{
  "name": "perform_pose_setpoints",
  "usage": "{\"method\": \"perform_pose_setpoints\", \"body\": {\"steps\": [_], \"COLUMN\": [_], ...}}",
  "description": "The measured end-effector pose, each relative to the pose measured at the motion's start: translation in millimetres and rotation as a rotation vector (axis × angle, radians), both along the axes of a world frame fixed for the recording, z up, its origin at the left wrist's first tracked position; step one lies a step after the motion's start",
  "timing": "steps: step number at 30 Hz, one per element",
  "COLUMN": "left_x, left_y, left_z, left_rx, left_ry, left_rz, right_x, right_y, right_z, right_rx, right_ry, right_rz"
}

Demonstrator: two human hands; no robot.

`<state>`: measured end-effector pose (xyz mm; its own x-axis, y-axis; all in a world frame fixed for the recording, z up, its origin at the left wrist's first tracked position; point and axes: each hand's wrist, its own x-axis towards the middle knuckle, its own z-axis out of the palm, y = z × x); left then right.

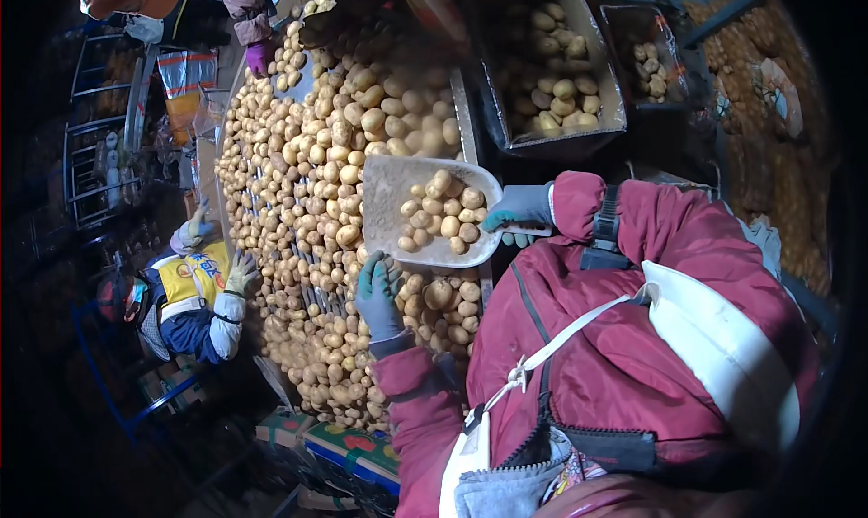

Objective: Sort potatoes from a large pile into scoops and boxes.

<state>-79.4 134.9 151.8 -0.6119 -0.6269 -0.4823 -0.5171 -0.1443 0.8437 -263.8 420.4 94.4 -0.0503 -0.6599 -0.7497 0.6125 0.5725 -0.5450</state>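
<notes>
My right hand (521,213), in a grey and green glove, grips the handle of a dusty white plastic scoop (386,206). A cluster of small potatoes (449,225) lies in the scoop, towards its handle side. The scoop is above a broad sorting table heaped with potatoes (305,199). My left hand (381,287), gloved the same way, is beside the scoop's lower front corner, over the potatoes. Its fingers are partly bent; whether they touch the scoop or a potato cannot be told.
A lined cardboard box (614,104) with potatoes stands beyond the table's metal edge (468,125), near a smaller box (610,57) of potatoes. Across the table are a co-worker's gloved hand (241,274) and another's purple glove (258,57). Printed cartons (352,443) stand at the table's end.
</notes>
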Motion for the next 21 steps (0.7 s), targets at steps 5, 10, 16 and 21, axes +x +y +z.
{"method": "perform_pose_setpoints", "body": {"steps": [5, 10, 16, 21], "left_x": [8.6, -28.7, -12.7, -18.3], "left_y": [-6.4, 67.6, 54.9, 61.4], "left_z": [-43.4, -29.1, -51.4, -38.2], "left_rx": [0.051, 0.532, 0.512, 0.597], "left_ry": [-0.047, 0.014, -0.011, -0.018], "left_rz": [0.203, 0.338, 0.256, 0.326], "right_x": [-9.7, -16.6, -58.4, -136.8], "right_y": [0.3, 6.4, 46.8, 129.3], "right_z": [5.5, -3.5, -44.1, -20.3], "right_rx": [0.007, -0.002, -0.355, 0.235], "right_ry": [-0.004, -0.072, 0.547, 0.772], "right_rz": [0.039, 0.06, -0.256, -0.42]}}
